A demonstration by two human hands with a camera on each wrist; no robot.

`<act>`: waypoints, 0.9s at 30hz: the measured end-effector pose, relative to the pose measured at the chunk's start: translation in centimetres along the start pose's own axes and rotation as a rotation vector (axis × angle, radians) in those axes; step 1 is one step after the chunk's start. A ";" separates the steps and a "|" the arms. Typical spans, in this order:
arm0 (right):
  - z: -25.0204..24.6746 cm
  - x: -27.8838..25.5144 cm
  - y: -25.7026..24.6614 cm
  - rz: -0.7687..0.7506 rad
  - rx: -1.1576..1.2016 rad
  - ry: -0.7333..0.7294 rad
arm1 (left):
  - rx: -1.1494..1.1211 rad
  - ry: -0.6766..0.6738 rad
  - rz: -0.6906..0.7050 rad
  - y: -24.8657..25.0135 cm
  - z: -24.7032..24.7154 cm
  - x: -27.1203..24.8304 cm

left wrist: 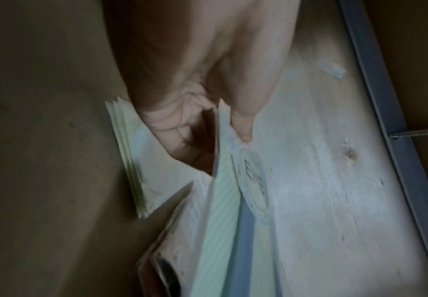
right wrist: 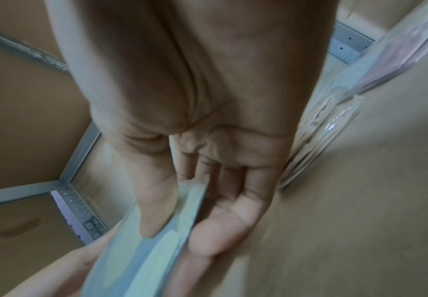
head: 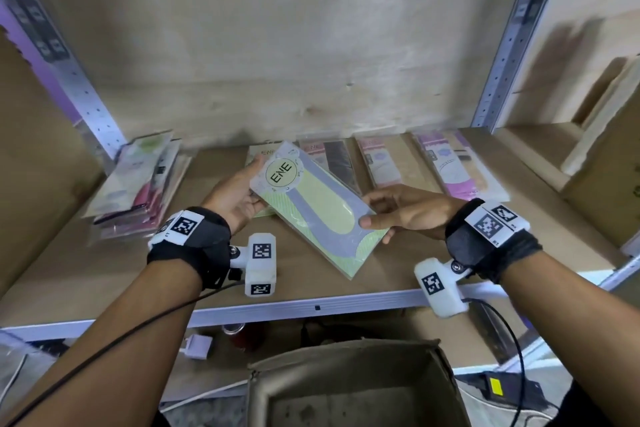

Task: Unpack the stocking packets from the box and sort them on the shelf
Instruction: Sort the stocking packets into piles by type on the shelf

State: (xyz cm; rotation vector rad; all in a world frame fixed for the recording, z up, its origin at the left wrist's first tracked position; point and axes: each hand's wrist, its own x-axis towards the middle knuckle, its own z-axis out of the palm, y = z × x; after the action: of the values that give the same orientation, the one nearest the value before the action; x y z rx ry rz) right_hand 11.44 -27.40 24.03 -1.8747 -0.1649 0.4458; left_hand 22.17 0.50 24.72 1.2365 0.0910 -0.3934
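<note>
A pale green stocking packet (head: 313, 206) marked ENE, with a grey U-shaped band, hangs tilted above the wooden shelf (head: 104, 263). My left hand (head: 239, 198) grips its top left end, thumb on the front (left wrist: 242, 128) and fingers behind. My right hand (head: 391, 215) pinches its right edge, thumb on top (right wrist: 154, 213), fingers underneath. Under the left hand lies a pile of like green packets (left wrist: 131, 152). The open cardboard box (head: 356, 388) sits below the shelf, at the bottom centre.
Sorted rows lie along the back of the shelf: a dark packet (head: 337, 158), a beige-pink one (head: 381, 163), a purple one (head: 450, 166). A mixed heap of packets (head: 138, 184) sits at the left. Cardboard boxes flank both sides. Metal uprights (head: 505, 45) frame the bay.
</note>
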 end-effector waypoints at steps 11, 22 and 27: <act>3.4 7.1 -5.7 0.027 0.331 0.284 | 0.422 -0.174 0.006 0.5 -1.6 0.4; 4.9 14.2 -9.0 0.292 -0.477 0.436 | 0.692 0.209 0.231 0.6 -4.4 2.5; 6.4 15.9 -9.1 0.288 -0.569 0.433 | 0.829 0.271 0.202 0.6 -5.2 2.5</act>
State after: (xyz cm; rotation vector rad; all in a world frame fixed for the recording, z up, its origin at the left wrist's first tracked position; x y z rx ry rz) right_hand 24.55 -13.39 27.11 -2.5220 0.3047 0.1796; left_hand 25.48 4.93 22.85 2.0955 0.0310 -0.0698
